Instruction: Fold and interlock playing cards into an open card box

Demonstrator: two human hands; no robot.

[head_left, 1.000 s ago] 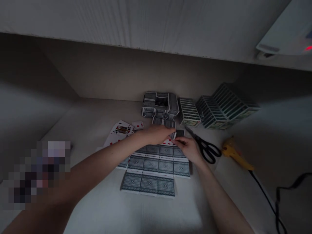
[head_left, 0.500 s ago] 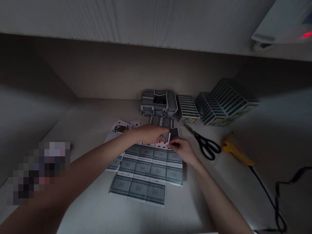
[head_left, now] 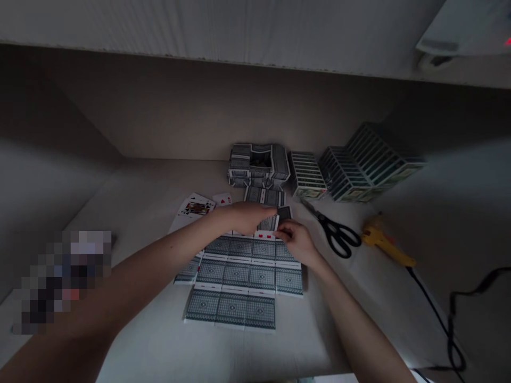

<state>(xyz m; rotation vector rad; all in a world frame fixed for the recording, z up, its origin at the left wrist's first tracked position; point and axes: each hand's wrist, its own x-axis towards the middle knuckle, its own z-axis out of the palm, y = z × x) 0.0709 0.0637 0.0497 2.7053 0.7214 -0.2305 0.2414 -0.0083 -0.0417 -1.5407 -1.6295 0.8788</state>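
Both hands edged slightly up the card sheet since earlier. Face-up cards [head_left: 195, 207] lie left of the fingers. Left hand [head_left: 239, 217], fingers together, presses flat on the far edge of the card sheet [head_left: 239, 276]. Right hand [head_left: 293, 239] pinches a small dark card [head_left: 284, 214] beside the left fingertips. Scissors [head_left: 333, 231] and glue gun [head_left: 381, 242] lie right; open desk remains near the sheet's front edge.

The scene is dim and low in contrast, with a grey-brown cast. The brightest area is the pale panel along the top of the frame. Deep shadow fills the left and right sides. A small red light [head_left: 508, 41] glows at the upper right edge. Straight edges bow toward the borders. The forearms in the lower frame are soft and dark. A pixelated block covers the lower left.
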